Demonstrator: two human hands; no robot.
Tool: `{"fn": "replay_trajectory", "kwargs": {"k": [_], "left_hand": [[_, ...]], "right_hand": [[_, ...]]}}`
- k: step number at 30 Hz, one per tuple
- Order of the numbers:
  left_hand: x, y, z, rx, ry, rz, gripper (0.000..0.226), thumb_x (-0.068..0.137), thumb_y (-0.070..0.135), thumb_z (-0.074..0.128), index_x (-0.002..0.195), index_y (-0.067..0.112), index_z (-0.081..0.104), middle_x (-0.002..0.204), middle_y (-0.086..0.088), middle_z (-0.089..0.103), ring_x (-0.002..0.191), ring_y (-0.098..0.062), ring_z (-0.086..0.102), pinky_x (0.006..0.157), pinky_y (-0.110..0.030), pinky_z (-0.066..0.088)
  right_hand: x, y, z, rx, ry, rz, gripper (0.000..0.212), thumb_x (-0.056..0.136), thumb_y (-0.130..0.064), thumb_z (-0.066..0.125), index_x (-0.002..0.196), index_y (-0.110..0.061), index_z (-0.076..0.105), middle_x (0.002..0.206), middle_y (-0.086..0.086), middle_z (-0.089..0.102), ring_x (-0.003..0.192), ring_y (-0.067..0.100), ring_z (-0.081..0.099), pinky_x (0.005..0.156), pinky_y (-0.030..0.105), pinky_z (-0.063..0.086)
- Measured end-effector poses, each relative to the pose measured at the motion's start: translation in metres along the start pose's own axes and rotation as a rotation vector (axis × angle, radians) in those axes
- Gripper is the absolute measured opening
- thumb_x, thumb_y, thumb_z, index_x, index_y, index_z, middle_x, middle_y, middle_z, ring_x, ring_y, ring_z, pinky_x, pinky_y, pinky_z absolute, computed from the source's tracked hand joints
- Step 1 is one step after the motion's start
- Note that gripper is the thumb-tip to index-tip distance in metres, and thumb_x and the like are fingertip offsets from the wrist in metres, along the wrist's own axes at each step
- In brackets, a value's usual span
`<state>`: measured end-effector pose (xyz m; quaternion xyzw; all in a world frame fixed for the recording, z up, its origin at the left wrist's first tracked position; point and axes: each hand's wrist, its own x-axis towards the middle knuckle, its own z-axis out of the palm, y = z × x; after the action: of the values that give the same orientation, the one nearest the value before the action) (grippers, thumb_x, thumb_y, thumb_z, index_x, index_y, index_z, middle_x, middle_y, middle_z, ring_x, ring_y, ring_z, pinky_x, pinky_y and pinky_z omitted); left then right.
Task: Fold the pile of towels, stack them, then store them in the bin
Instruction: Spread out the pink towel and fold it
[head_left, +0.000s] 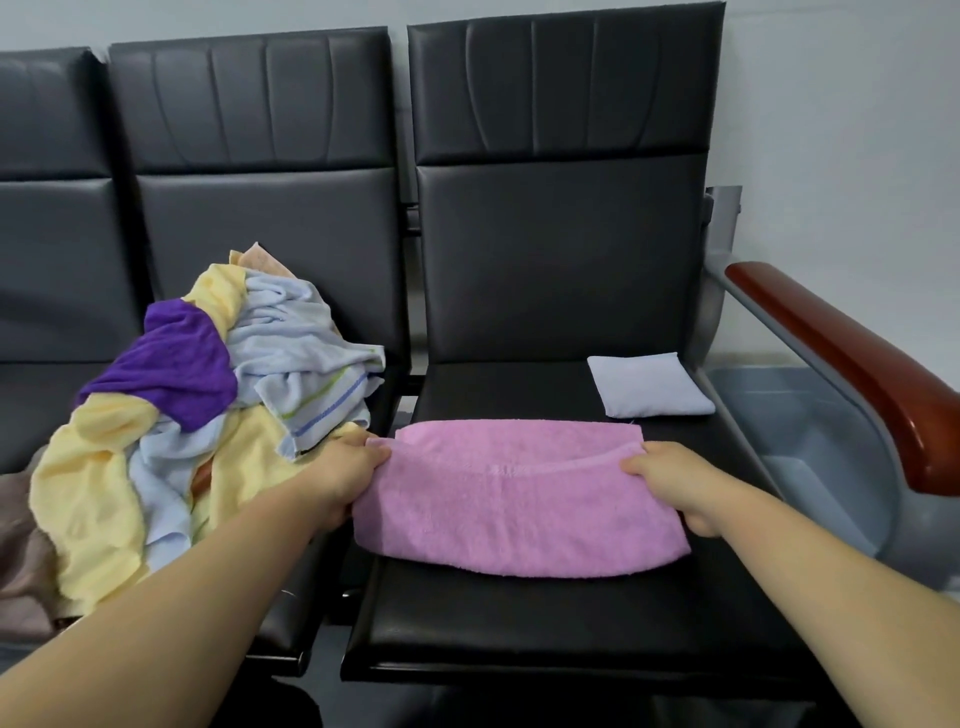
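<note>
A pink towel (519, 509) lies doubled over on the right black seat (519, 634). My left hand (348, 473) grips its left edge and my right hand (670, 483) grips its right edge, thumbs on top. A small folded pale-blue towel (649, 384) rests at the back right of the same seat. On the middle seat sits a loose pile of towels (208, 410): yellow, purple, pale blue, a striped one. A grey bin (810, 441) stands on the floor right of the chair, partly hidden by the armrest.
A wooden-topped armrest (852, 364) on a grey metal frame borders the right seat. Black seat backs rise behind, against a pale wall. A brownish cloth (21, 545) lies at the far left edge. A gap separates the two seats.
</note>
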<state>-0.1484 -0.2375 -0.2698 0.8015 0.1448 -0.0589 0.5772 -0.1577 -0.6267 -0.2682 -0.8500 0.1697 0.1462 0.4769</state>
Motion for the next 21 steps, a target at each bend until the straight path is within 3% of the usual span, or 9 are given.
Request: {"fn": "replay_trajectory", "kwargs": {"k": [3,5,8,11,14,18,21], "left_hand": [[0.005,0.003,0.000,0.032,0.025,0.047,0.014,0.102,0.018,0.052,0.101,0.008,0.062,0.098,-0.013,0.067,0.089,-0.028,0.062,0.081,-0.042,0.051],[0.011,0.005,0.003,0.088,0.076,0.093,0.014,0.101,0.023,0.053,0.094,0.015,0.062,0.088,-0.008,0.065,0.083,-0.025,0.059,0.077,-0.043,0.050],[0.022,0.010,0.010,0.206,0.155,0.141,0.012,0.101,0.024,0.053,0.092,0.018,0.059,0.084,-0.003,0.062,0.080,-0.022,0.056,0.071,-0.038,0.046],[0.037,0.014,0.015,0.318,0.166,0.124,0.011,0.098,0.031,0.052,0.092,0.024,0.058,0.086,-0.007,0.065,0.079,-0.027,0.062,0.067,-0.041,0.055],[0.055,0.018,0.017,0.377,0.175,0.104,0.013,0.099,0.034,0.049,0.093,0.026,0.056,0.085,-0.009,0.065,0.076,-0.031,0.066,0.057,-0.042,0.058],[0.075,0.023,0.030,0.488,0.208,0.144,0.016,0.105,0.029,0.044,0.104,0.016,0.054,0.091,-0.005,0.063,0.078,-0.019,0.057,0.065,-0.034,0.043],[0.087,0.013,0.039,0.558,0.217,0.126,0.018,0.105,0.030,0.043,0.108,0.014,0.052,0.089,-0.001,0.059,0.084,-0.023,0.056,0.074,-0.036,0.041]], "right_hand": [[-0.003,-0.010,-0.004,0.057,0.058,-0.013,0.018,0.094,-0.025,0.059,0.104,-0.017,0.071,0.111,0.018,0.073,0.105,0.036,0.070,0.087,0.042,0.053],[0.001,-0.015,-0.004,0.069,0.115,-0.046,0.015,0.100,-0.021,0.057,0.104,-0.014,0.069,0.107,0.016,0.071,0.102,0.034,0.068,0.078,0.040,0.047],[0.017,-0.016,-0.003,0.019,0.227,-0.110,0.017,0.100,-0.021,0.056,0.092,-0.007,0.063,0.095,0.014,0.064,0.082,0.024,0.057,0.070,0.037,0.041],[0.037,-0.017,-0.003,-0.062,0.296,-0.148,0.024,0.099,-0.023,0.057,0.079,-0.012,0.049,0.080,0.007,0.051,0.070,0.020,0.043,0.062,0.035,0.032],[0.051,-0.020,-0.002,-0.146,0.337,-0.164,0.028,0.102,-0.030,0.058,0.079,-0.014,0.050,0.077,0.006,0.051,0.067,0.019,0.044,0.058,0.032,0.033],[0.066,-0.022,0.001,-0.271,0.357,-0.179,0.033,0.105,-0.033,0.055,0.078,-0.014,0.051,0.076,0.003,0.055,0.064,0.017,0.046,0.054,0.031,0.032],[0.073,-0.018,0.004,-0.367,0.357,-0.176,0.032,0.106,-0.036,0.053,0.079,-0.019,0.052,0.079,0.001,0.058,0.066,0.016,0.052,0.054,0.030,0.032]]}}
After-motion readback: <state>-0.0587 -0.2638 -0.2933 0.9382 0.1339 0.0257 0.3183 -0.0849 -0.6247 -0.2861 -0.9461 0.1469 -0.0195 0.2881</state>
